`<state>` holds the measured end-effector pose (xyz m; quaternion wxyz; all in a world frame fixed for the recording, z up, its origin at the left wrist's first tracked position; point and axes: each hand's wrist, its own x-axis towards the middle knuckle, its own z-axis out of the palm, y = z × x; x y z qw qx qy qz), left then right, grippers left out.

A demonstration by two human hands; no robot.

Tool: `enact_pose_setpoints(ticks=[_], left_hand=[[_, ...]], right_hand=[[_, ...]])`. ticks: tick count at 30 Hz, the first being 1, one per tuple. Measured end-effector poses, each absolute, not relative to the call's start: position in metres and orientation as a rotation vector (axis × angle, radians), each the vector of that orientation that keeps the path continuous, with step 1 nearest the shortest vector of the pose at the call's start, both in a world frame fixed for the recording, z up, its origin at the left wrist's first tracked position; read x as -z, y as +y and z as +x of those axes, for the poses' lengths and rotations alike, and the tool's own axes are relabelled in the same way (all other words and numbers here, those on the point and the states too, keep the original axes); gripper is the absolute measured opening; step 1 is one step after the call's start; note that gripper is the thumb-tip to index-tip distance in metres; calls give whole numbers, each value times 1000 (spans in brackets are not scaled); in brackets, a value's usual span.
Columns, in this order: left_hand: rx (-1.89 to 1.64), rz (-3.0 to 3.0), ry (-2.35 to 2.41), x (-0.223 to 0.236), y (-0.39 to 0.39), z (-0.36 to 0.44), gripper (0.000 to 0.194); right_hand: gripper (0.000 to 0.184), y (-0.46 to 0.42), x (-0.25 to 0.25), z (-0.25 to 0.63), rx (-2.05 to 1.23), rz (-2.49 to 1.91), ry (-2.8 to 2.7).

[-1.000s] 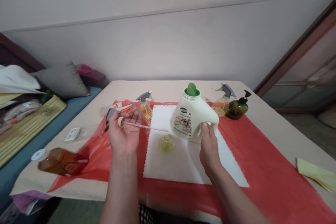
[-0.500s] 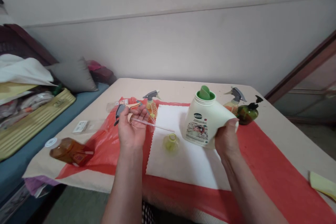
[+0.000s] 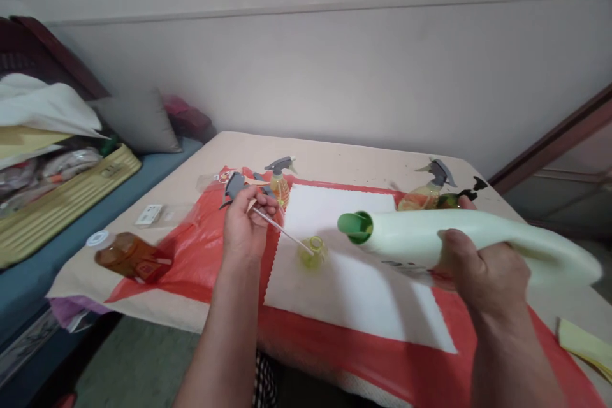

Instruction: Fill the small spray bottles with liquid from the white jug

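My left hand (image 3: 248, 223) is closed around a trigger spray head (image 3: 234, 187). Its thin dip tube (image 3: 281, 228) slants down to the right, the tip appearing beside a small yellow-green bottle (image 3: 312, 259) with an uncovered neck. That bottle stands upright on a white sheet with scalloped edges (image 3: 354, 306). My right hand (image 3: 488, 274) grips a pale green detergent jug (image 3: 415, 233), tipped on its side above the sheet. The jug's green spout (image 3: 354, 227) points left, to the right of and above the small bottle. No liquid stream can be made out.
A red plastic sheet (image 3: 191, 268) lies under the white one. An amber bottle (image 3: 129, 256) lies at left. Spray bottles stand behind, at left (image 3: 280, 186) and right (image 3: 423, 194). A dark green pump bottle (image 3: 449, 200) is partly hidden by the jug.
My right hand has tipped the jug from nearly upright onto its side, its spout now facing left. The fingers of my left hand have curled in around the spray head. The view has shifted slightly.
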<state>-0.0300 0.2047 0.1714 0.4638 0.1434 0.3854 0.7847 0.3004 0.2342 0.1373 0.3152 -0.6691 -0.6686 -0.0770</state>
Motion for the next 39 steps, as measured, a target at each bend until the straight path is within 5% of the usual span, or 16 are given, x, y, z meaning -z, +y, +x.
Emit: enact_pose_setpoints(ticks=[5,11,39], left_hand=[[-1935,381,982,-167,207,-28,24],[-1969,375,998,-167,207,-30,21],[-1966,353,981,-168,206,-33,21]], right_hand=[[100,232,-142,290,535,-1841,-1907],[85,232,-138,282,735,-1811,-2006],[94,225,-138,267,778,-1748,-2070]])
